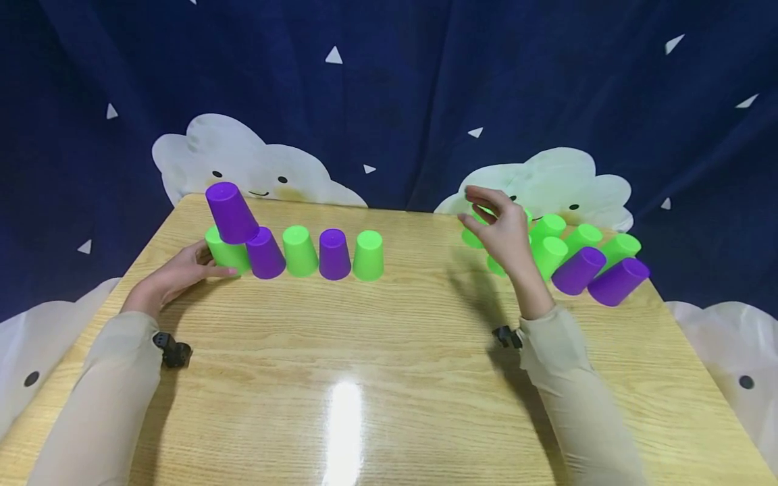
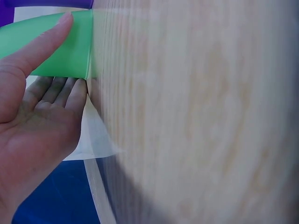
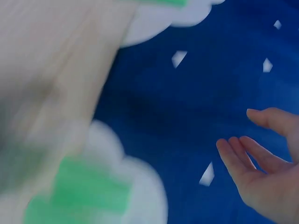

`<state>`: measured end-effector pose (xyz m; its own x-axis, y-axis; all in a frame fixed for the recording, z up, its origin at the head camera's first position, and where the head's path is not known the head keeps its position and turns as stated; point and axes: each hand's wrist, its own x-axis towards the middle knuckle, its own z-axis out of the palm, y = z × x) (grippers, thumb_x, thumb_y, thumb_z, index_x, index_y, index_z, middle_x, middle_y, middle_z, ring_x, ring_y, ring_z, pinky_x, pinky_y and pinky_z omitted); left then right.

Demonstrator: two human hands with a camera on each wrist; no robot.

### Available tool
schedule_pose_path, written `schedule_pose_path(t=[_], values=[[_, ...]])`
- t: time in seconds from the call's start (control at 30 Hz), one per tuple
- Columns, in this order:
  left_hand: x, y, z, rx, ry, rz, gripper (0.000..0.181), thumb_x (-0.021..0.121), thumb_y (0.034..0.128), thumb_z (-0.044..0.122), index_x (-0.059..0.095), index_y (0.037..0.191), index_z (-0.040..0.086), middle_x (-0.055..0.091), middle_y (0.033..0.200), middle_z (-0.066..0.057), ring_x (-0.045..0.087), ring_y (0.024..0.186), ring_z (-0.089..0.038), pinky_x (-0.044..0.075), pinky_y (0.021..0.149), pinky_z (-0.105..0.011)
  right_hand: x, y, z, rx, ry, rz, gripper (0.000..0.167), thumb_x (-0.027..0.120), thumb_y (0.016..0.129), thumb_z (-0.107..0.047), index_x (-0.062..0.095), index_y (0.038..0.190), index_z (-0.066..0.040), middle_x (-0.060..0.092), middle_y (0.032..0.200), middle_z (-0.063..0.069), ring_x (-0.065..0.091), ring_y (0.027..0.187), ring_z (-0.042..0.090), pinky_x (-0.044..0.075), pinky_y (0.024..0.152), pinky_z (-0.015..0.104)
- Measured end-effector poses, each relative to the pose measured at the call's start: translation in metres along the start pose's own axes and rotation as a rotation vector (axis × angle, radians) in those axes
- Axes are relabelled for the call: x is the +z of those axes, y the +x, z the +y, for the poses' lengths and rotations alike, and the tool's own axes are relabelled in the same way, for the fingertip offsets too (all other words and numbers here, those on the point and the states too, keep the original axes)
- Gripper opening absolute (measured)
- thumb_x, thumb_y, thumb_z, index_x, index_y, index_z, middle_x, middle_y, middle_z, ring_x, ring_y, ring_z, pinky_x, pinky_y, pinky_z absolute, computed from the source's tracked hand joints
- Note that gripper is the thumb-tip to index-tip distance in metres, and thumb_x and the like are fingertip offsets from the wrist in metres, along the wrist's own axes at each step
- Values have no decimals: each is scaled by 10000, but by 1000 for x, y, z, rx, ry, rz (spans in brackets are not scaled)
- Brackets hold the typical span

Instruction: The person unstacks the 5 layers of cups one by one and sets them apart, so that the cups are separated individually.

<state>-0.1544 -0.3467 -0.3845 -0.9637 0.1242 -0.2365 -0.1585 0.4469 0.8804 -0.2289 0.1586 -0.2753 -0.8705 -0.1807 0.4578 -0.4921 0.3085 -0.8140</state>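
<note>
My left hand (image 1: 180, 275) holds the upside-down green cup (image 1: 231, 253) at the left end of a row. In the left wrist view, the thumb (image 2: 49, 39) lies along one side of this cup and the fingers are at the other. A tilted-looking purple cup (image 1: 232, 212) stands upside down on top, above the green cup and the neighbouring purple cup (image 1: 266, 254). Farther along the row come a green cup (image 1: 300, 252), a purple cup (image 1: 335, 256) and another green cup (image 1: 368, 256). My right hand (image 1: 503, 231) is raised in the air, thumb and fingers apart, holding nothing.
Beyond the right hand, several upside-down green cups (image 1: 582, 237) stand in a group, partly hidden by it. Two purple cups (image 1: 618, 282) are at that group's near side. A dark blue curtain (image 1: 401, 101) with clouds hangs behind the wooden table (image 1: 413, 358).
</note>
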Motion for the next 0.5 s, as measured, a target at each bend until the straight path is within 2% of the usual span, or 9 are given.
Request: schedule_pose_path(t=[0.17, 0.27, 0.5], values=[[-1, 2, 0, 4, -7, -4, 900, 708, 918, 176, 99, 1555, -8, 133, 1583, -277, 94, 1449, -449, 104, 1165, -580, 60, 23, -39, -114, 143, -124, 395, 723, 826, 99, 627, 1209, 106, 612, 1197, 218, 606, 1148, 300, 476, 1001, 303], [-1, 2, 0, 5, -6, 0, 899, 710, 916, 179, 104, 1554, -7, 141, 1583, -271, 100, 1449, -445, 107, 1166, -576, 101, 34, -63, -143, 168, -216, 403, 732, 821, 92, 632, 1212, 95, 617, 1199, 208, 613, 1145, 274, 476, 990, 262], [0, 1, 0, -5, 5, 0, 921, 719, 911, 211, 98, 1558, 2, 123, 1590, -264, 87, 1455, -438, 113, 1165, -578, 194, 52, -92, -94, 71, -443, 443, 755, 852, -32, 618, 1269, 29, 622, 1264, 132, 611, 1141, 162, 459, 939, 141]])
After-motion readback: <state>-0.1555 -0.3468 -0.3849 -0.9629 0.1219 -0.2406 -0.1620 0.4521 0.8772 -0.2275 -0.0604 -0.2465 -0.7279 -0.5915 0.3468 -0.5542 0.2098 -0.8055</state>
